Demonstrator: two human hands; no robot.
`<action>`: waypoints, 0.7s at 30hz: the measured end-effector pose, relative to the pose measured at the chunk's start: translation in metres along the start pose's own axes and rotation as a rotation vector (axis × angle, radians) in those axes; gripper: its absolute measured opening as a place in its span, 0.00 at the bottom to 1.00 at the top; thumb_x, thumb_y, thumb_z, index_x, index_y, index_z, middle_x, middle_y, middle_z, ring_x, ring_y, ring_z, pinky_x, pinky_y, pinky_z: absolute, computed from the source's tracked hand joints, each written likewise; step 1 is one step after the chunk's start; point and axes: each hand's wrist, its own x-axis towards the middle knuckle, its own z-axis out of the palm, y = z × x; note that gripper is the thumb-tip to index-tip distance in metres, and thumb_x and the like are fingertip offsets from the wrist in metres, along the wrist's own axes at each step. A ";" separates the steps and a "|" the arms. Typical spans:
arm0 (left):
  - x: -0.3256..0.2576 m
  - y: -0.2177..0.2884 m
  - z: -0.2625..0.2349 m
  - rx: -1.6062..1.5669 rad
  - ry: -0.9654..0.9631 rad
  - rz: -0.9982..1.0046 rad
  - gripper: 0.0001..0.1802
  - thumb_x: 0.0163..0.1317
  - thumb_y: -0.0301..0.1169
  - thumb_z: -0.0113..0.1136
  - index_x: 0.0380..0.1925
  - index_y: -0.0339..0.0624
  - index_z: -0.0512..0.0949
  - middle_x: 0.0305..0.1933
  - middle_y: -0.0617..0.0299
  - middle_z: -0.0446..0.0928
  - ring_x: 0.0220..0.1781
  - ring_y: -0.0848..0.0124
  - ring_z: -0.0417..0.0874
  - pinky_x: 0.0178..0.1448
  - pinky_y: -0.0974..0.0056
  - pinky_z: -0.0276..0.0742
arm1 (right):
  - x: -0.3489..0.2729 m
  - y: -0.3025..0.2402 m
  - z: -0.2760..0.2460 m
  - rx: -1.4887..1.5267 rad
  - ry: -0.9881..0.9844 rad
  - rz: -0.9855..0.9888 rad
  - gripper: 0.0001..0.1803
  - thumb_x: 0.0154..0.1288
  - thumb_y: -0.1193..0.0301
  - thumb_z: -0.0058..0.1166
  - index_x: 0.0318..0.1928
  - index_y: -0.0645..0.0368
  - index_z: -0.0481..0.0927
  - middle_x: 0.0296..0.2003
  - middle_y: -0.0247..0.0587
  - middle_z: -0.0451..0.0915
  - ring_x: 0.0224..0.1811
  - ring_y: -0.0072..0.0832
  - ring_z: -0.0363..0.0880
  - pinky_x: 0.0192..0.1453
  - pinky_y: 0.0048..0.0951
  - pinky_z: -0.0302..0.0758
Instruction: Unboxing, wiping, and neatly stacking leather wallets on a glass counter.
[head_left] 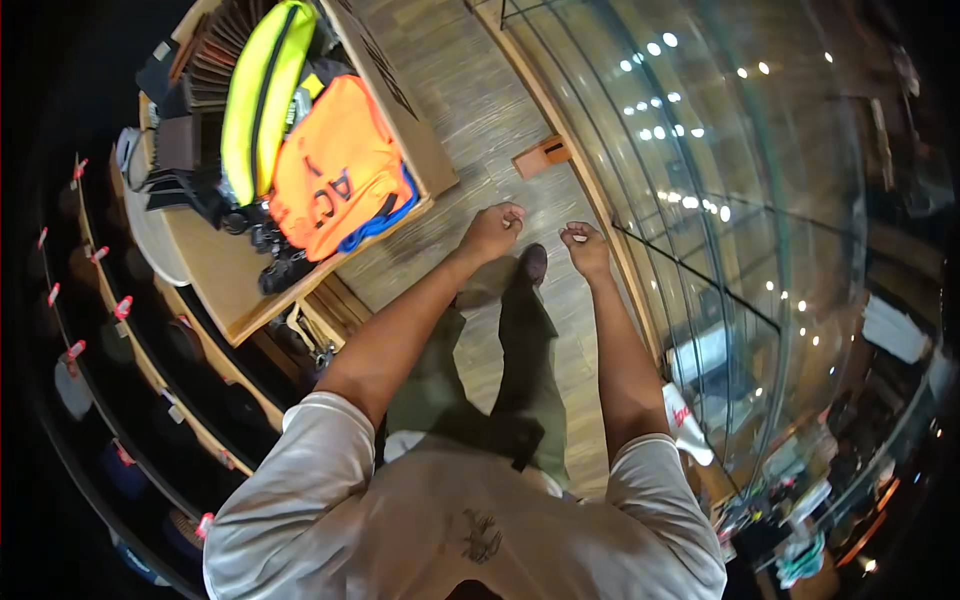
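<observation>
Both of my hands are held out ahead of me above the wood floor, a short gap between them. My left hand has its fingers curled in, and nothing shows in it. It is nearest to the right side of a wooden display bin. To the right, my right hand is also curled, thumb close to the fingertips, with no object visible there. An orange bag with dark lettering and a neon yellow zipped pouch lie in the bin, over something blue. Neither hand touches them.
A small orange-brown box stands on the floor beside a glass wall on the right. Shelves with red-tagged dark items line the left. Brown wallets stand in a row in the bin. Cluttered goods sit at lower right.
</observation>
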 end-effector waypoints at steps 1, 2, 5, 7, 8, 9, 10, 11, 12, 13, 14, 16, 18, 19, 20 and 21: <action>0.019 -0.018 0.009 0.012 -0.002 -0.054 0.14 0.69 0.27 0.55 0.51 0.35 0.81 0.42 0.60 0.85 0.44 0.72 0.84 0.55 0.66 0.79 | 0.034 0.028 0.012 -0.024 -0.016 0.007 0.25 0.60 0.58 0.70 0.53 0.60 0.86 0.46 0.47 0.89 0.45 0.38 0.89 0.54 0.35 0.82; 0.036 -0.042 0.015 0.014 0.010 -0.072 0.15 0.69 0.26 0.54 0.53 0.36 0.80 0.40 0.61 0.84 0.43 0.73 0.84 0.53 0.66 0.80 | 0.069 0.053 0.032 -0.101 -0.001 -0.018 0.26 0.60 0.57 0.70 0.53 0.60 0.86 0.48 0.49 0.88 0.49 0.42 0.88 0.57 0.36 0.81; 0.093 -0.126 0.026 0.051 0.044 -0.112 0.15 0.69 0.26 0.54 0.53 0.36 0.80 0.40 0.62 0.83 0.41 0.73 0.83 0.52 0.66 0.80 | 0.166 0.096 0.088 -0.263 -0.001 -0.072 0.30 0.60 0.55 0.69 0.57 0.63 0.83 0.52 0.58 0.85 0.58 0.50 0.83 0.65 0.41 0.77; 0.122 -0.185 0.024 0.044 0.077 -0.092 0.15 0.69 0.25 0.54 0.53 0.37 0.80 0.39 0.62 0.83 0.41 0.73 0.83 0.51 0.66 0.80 | 0.225 0.107 0.129 -0.323 -0.074 -0.052 0.35 0.61 0.56 0.68 0.64 0.62 0.76 0.58 0.63 0.80 0.63 0.51 0.79 0.69 0.41 0.75; 0.149 -0.197 0.046 -0.021 0.060 -0.023 0.15 0.69 0.25 0.54 0.53 0.37 0.80 0.39 0.62 0.83 0.41 0.74 0.83 0.51 0.66 0.80 | 0.268 0.143 0.119 -0.371 0.010 -0.135 0.38 0.61 0.55 0.67 0.67 0.62 0.74 0.62 0.63 0.76 0.66 0.51 0.75 0.71 0.41 0.73; 0.177 -0.198 0.071 -0.033 0.073 0.002 0.12 0.67 0.32 0.59 0.48 0.43 0.83 0.41 0.56 0.86 0.44 0.65 0.86 0.54 0.61 0.81 | 0.311 0.175 0.095 -0.431 0.098 -0.227 0.40 0.61 0.55 0.67 0.69 0.62 0.71 0.66 0.64 0.72 0.69 0.51 0.72 0.73 0.42 0.71; 0.189 -0.213 0.074 -0.023 0.085 -0.002 0.12 0.67 0.32 0.59 0.48 0.43 0.83 0.41 0.56 0.86 0.44 0.65 0.86 0.54 0.61 0.81 | 0.333 0.182 0.101 -0.462 0.064 -0.219 0.43 0.62 0.56 0.67 0.72 0.63 0.65 0.71 0.62 0.65 0.71 0.54 0.69 0.75 0.44 0.68; 0.200 -0.220 0.082 -0.042 0.069 -0.016 0.12 0.68 0.32 0.59 0.47 0.43 0.84 0.40 0.56 0.86 0.43 0.65 0.86 0.53 0.61 0.81 | 0.349 0.193 0.105 -0.486 0.194 -0.247 0.41 0.61 0.58 0.68 0.70 0.64 0.68 0.69 0.60 0.69 0.72 0.54 0.66 0.76 0.44 0.67; 0.207 -0.234 0.078 -0.043 0.067 -0.036 0.12 0.68 0.32 0.59 0.47 0.42 0.84 0.40 0.56 0.85 0.43 0.65 0.86 0.53 0.62 0.81 | 0.360 0.189 0.123 -0.489 0.316 -0.283 0.39 0.61 0.59 0.69 0.67 0.65 0.71 0.67 0.58 0.72 0.74 0.54 0.63 0.77 0.43 0.65; 0.217 -0.245 0.076 -0.047 0.081 -0.009 0.12 0.68 0.32 0.59 0.48 0.42 0.84 0.40 0.56 0.86 0.42 0.66 0.86 0.52 0.62 0.81 | 0.370 0.183 0.132 -0.504 0.387 -0.275 0.36 0.60 0.60 0.69 0.65 0.62 0.73 0.63 0.59 0.74 0.68 0.57 0.69 0.73 0.46 0.68; 0.221 -0.258 0.064 -0.018 0.100 -0.014 0.12 0.68 0.32 0.59 0.48 0.42 0.84 0.40 0.56 0.86 0.42 0.66 0.86 0.52 0.62 0.81 | 0.373 0.166 0.152 -0.471 0.378 -0.285 0.36 0.60 0.60 0.69 0.65 0.62 0.73 0.63 0.59 0.74 0.68 0.57 0.69 0.73 0.46 0.68; 0.220 -0.283 0.039 0.039 0.104 -0.083 0.12 0.68 0.32 0.59 0.49 0.41 0.84 0.41 0.56 0.86 0.42 0.67 0.86 0.51 0.63 0.81 | 0.363 0.136 0.186 -0.486 0.278 -0.083 0.30 0.59 0.60 0.70 0.59 0.59 0.76 0.58 0.56 0.76 0.62 0.55 0.74 0.69 0.47 0.71; 0.237 -0.272 0.066 -0.082 0.059 -0.068 0.13 0.68 0.32 0.59 0.49 0.42 0.84 0.41 0.57 0.86 0.41 0.67 0.86 0.52 0.63 0.80 | 0.371 0.160 0.158 -0.557 0.407 -0.196 0.19 0.60 0.62 0.69 0.46 0.58 0.78 0.52 0.52 0.78 0.56 0.52 0.78 0.60 0.48 0.76; 0.239 -0.257 0.077 -0.082 0.034 -0.045 0.13 0.71 0.30 0.57 0.51 0.38 0.82 0.40 0.60 0.84 0.41 0.72 0.83 0.50 0.65 0.79 | 0.370 0.169 0.138 -0.535 0.424 -0.263 0.17 0.60 0.62 0.68 0.43 0.58 0.78 0.48 0.52 0.81 0.52 0.52 0.80 0.56 0.48 0.77; 0.238 -0.249 0.091 -0.087 0.006 -0.030 0.13 0.73 0.28 0.54 0.52 0.35 0.80 0.40 0.64 0.82 0.40 0.76 0.80 0.49 0.67 0.78 | 0.359 0.176 0.126 -0.364 0.386 -0.157 0.16 0.61 0.63 0.68 0.39 0.59 0.76 0.35 0.54 0.81 0.41 0.51 0.82 0.48 0.51 0.78; 0.229 -0.255 0.070 -0.156 0.052 0.018 0.14 0.70 0.34 0.57 0.50 0.39 0.82 0.41 0.57 0.86 0.42 0.69 0.85 0.52 0.63 0.80 | 0.339 0.146 0.144 -0.296 0.335 -0.202 0.15 0.61 0.65 0.66 0.40 0.59 0.75 0.36 0.54 0.81 0.41 0.53 0.82 0.48 0.51 0.77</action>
